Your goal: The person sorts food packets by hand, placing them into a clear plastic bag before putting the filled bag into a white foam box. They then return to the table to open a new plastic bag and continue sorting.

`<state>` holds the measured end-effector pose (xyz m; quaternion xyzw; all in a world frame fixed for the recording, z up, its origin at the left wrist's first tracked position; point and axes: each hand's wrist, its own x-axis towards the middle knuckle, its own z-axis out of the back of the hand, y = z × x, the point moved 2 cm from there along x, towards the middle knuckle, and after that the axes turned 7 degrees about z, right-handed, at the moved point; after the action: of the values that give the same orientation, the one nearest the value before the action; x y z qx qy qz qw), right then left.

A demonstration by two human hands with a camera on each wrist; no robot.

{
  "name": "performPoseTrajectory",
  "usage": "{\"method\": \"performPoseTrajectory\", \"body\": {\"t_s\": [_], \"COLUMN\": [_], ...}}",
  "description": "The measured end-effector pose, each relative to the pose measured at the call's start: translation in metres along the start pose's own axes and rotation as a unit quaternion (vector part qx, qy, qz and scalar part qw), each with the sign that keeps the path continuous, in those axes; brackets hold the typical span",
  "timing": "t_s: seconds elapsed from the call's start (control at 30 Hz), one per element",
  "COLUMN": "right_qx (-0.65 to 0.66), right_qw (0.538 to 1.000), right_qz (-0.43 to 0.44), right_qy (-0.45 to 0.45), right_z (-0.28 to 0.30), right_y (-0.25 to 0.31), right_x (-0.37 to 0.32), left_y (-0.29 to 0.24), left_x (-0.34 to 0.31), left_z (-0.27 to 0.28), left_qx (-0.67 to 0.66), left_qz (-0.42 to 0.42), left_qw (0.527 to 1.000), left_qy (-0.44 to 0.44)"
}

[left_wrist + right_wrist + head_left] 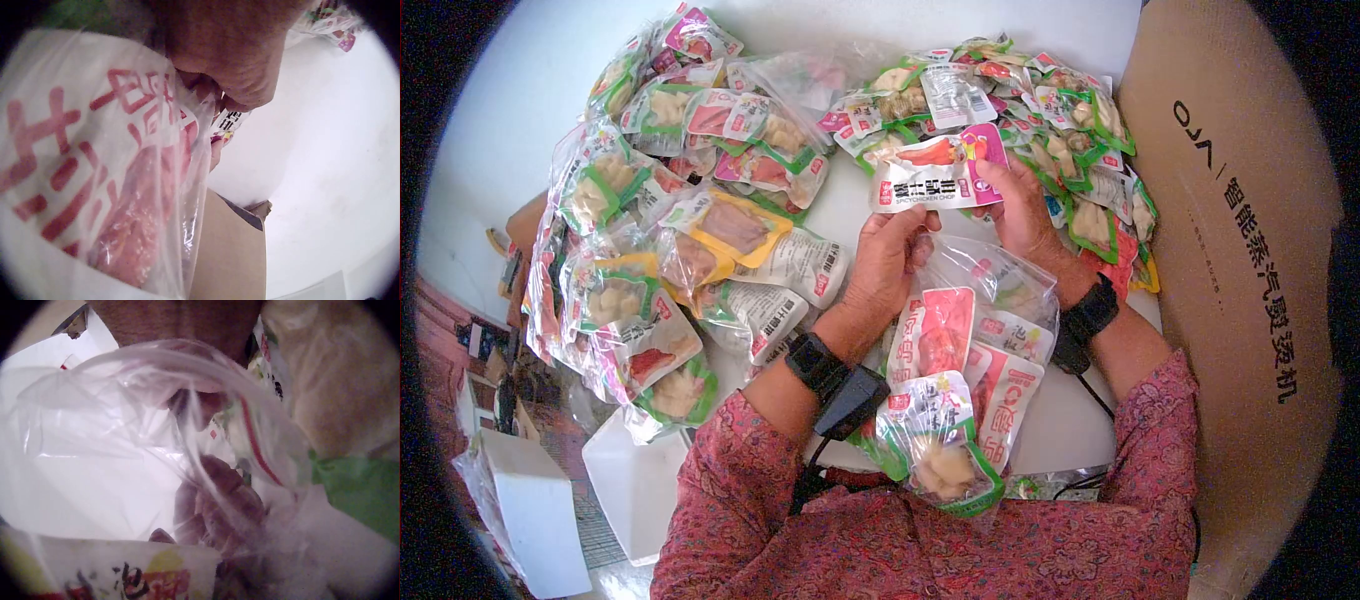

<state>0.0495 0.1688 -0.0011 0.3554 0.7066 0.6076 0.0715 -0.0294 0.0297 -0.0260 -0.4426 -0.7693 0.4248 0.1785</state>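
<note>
A white and magenta packet (940,168) labelled spicy chicken chop is held up by both hands. My right hand (1028,210) grips its right end, thumb across the front. At its lower edge, my left hand (887,262) pinches it with curled fingers. Just below the hands stands a clear plastic bag (1010,272) with several snack packets inside, among them a red and white one (945,325) and a green-edged one (940,470). In the right wrist view, the bag's mouth (262,447) shows a red strip, with curled left fingers (219,497) seen beyond the plastic.
Filled clear bags of packets (610,190) are heaped along the left of the white table (850,200). More packets (1090,150) pile up at the back right. A large cardboard box (1240,250) walls off the right side. White containers (635,480) stand at the lower left.
</note>
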Motion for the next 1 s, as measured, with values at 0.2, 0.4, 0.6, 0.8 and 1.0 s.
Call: {"method": "performPoseTrajectory", "body": {"t_s": [0.2, 0.4, 0.6, 0.8, 1.0], "right_qx": [0.003, -0.012, -0.024, -0.005, -0.059], "right_qw": [1.000, 1.000, 0.999, 0.999, 0.994], "right_qz": [0.002, 0.008, 0.026, 0.032, 0.073], "right_qy": [0.000, -0.006, 0.000, -0.003, -0.053], "right_z": [0.000, -0.001, -0.002, -0.005, 0.022], "right_y": [-0.001, -0.001, 0.001, 0.004, 0.022], "right_x": [0.001, 0.000, 0.001, 0.002, 0.029], "left_y": [-0.001, -0.001, -0.001, 0.000, -0.016], "left_x": [0.002, 0.001, 0.000, 0.001, -0.007], "left_z": [0.002, 0.002, 0.001, 0.001, -0.013], "left_qx": [0.018, 0.021, 0.005, 0.000, 0.407], "left_qz": [-0.002, 0.004, 0.000, 0.003, -0.042], "left_qw": [1.000, 1.000, 1.000, 1.000, 0.907], "left_qy": [0.004, 0.002, 0.011, 0.006, 0.100]}}
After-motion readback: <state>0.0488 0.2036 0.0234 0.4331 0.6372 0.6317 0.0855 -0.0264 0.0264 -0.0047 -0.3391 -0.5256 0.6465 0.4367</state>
